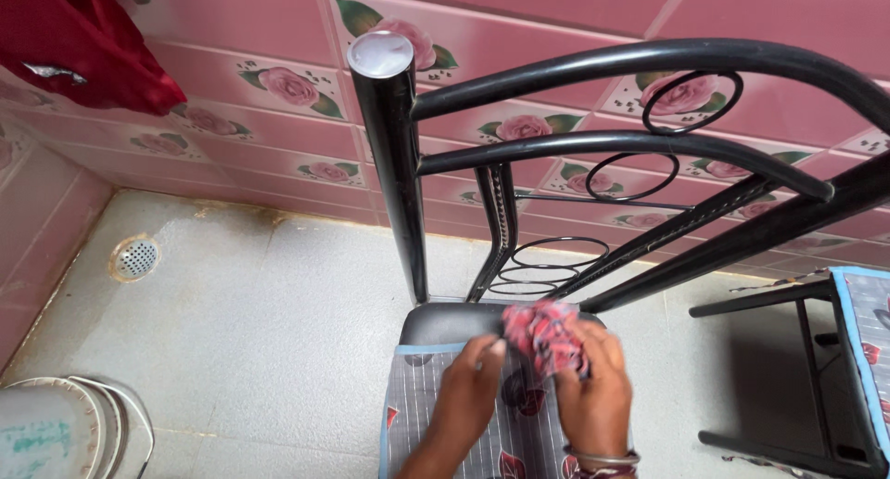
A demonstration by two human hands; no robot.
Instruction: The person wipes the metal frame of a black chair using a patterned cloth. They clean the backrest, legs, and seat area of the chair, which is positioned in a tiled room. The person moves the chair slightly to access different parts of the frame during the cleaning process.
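Both hands close on a bunched red-and-pink patterned cloth [547, 335] at the back edge of a chair seat: the right hand [598, 395], bangles at its wrist, has its fingers curled over the wad from the right, and the left hand [468, 391] pinches its left side with thumb and fingertips. The cloth sits where the seat's grey striped cover [436, 414], edged in light blue and printed with red motifs, meets the black cushion [445, 321] behind it. Directly behind the hands rises the black metal chair back [593, 145], with a thick chrome-capped post on the left, curved rails and ring ornaments, which closes off the far side. To the right stands a second chair [834, 349] with the same cover, near the first. The floor [260, 321] is pale grey, with a round drain [135, 256] near the left corner and a white lidded bucket [65, 433] at the lower left. Pink tiles with rose borders [287, 85] line the walls, and a red garment [83, 43] hangs upper left. Open floor lies left of the chair.
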